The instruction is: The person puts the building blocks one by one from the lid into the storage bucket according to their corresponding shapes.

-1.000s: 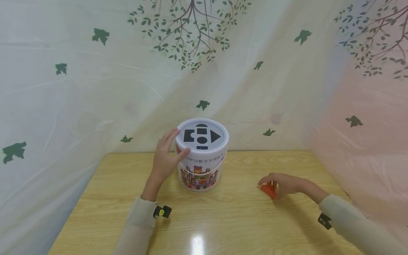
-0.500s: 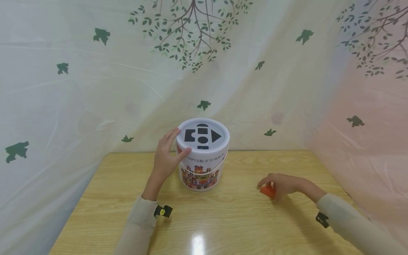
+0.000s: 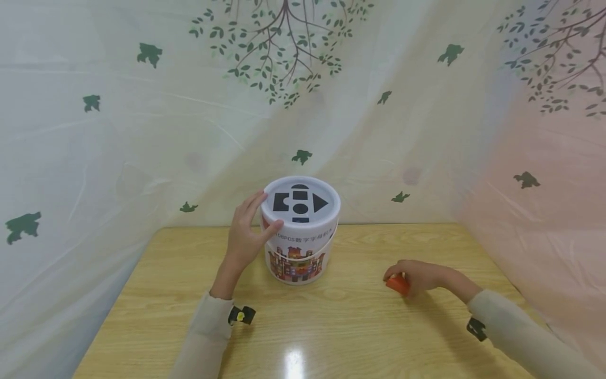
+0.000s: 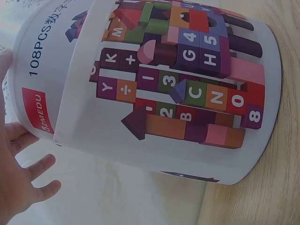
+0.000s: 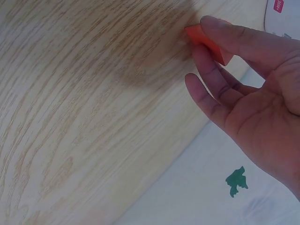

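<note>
A white toy-block bucket (image 3: 299,239) stands upright on the wooden table, its lid (image 3: 312,216) on top with several dark cut-out shapes. My left hand (image 3: 242,239) rests against the left side of the lid, thumb on the near rim and fingertips farther back. In the left wrist view, some of its fingers (image 4: 41,166) are stretched out clear of the bucket. My right hand (image 3: 420,275) pinches a small orange-red block (image 5: 215,46) between thumb and fingers, low over the table to the right of the bucket. Its fingers partly cover the block, so its full shape is hidden.
The wood-grain table (image 3: 350,326) extends around the bucket. Behind it and at both sides hang pale cloth sheets (image 3: 218,137) printed with leaves and birds. The bucket's thin white handle (image 3: 303,258) hangs down its front.
My right hand shifts only slightly, and the orange-red block turns a little in its fingers. The left hand and the bucket stay where they were.
</note>
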Action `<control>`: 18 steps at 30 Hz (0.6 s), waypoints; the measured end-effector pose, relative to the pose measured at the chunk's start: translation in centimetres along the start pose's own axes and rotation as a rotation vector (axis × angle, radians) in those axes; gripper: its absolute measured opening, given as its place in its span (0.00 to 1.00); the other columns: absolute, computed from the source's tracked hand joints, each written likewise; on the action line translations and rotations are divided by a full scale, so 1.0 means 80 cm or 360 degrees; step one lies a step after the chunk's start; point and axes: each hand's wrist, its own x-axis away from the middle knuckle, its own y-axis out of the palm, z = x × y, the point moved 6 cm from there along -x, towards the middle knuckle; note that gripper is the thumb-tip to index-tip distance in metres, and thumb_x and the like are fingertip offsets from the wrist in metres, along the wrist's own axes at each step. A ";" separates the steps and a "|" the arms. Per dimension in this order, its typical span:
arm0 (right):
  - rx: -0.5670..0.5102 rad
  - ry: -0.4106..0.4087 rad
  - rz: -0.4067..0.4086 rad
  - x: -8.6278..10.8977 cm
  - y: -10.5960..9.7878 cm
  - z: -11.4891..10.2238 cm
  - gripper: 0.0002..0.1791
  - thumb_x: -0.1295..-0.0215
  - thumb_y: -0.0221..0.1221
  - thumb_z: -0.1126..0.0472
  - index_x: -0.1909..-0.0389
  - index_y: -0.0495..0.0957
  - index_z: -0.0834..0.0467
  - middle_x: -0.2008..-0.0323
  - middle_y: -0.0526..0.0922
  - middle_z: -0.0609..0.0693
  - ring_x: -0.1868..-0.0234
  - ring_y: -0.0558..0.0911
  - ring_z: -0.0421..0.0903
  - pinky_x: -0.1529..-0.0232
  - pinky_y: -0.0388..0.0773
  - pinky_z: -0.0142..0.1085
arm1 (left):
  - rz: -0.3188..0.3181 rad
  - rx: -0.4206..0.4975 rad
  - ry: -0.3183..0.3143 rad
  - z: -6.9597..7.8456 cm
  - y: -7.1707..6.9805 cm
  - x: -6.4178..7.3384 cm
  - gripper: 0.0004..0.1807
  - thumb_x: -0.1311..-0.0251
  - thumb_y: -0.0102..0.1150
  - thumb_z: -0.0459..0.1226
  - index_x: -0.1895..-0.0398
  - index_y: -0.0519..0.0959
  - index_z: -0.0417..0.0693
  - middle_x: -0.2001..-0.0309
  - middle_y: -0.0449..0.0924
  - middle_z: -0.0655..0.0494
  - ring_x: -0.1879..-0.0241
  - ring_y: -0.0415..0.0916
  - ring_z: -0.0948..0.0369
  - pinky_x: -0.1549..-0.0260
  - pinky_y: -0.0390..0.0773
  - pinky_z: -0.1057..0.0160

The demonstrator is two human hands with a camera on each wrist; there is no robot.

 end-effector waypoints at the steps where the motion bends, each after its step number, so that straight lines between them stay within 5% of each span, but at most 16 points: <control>1: 0.0010 -0.0008 0.0002 -0.001 0.000 0.000 0.32 0.54 0.74 0.76 0.43 0.81 0.59 0.53 0.78 0.52 0.56 0.75 0.45 0.55 0.79 0.35 | -0.0001 -0.0001 -0.0001 0.000 0.000 0.000 0.42 0.39 0.67 0.56 0.23 0.65 0.58 0.22 0.62 0.55 0.24 0.58 0.49 0.30 0.64 0.33; 11: 0.0051 -0.0099 0.0043 -0.008 -0.001 -0.003 0.28 0.52 0.72 0.76 0.47 0.83 0.59 0.57 0.78 0.50 0.59 0.72 0.42 0.61 0.76 0.30 | -0.0004 0.0008 -0.0016 0.001 0.000 0.002 0.42 0.39 0.68 0.54 0.23 0.65 0.57 0.22 0.62 0.55 0.24 0.57 0.49 0.29 0.62 0.33; 18: 0.0001 -0.0119 0.0089 -0.014 0.001 -0.003 0.29 0.43 0.71 0.68 0.39 0.77 0.62 0.53 0.81 0.55 0.61 0.77 0.43 0.63 0.78 0.32 | -0.0007 -0.0004 -0.0002 0.000 0.001 0.002 0.43 0.39 0.66 0.58 0.23 0.65 0.57 0.22 0.61 0.55 0.23 0.57 0.49 0.29 0.62 0.33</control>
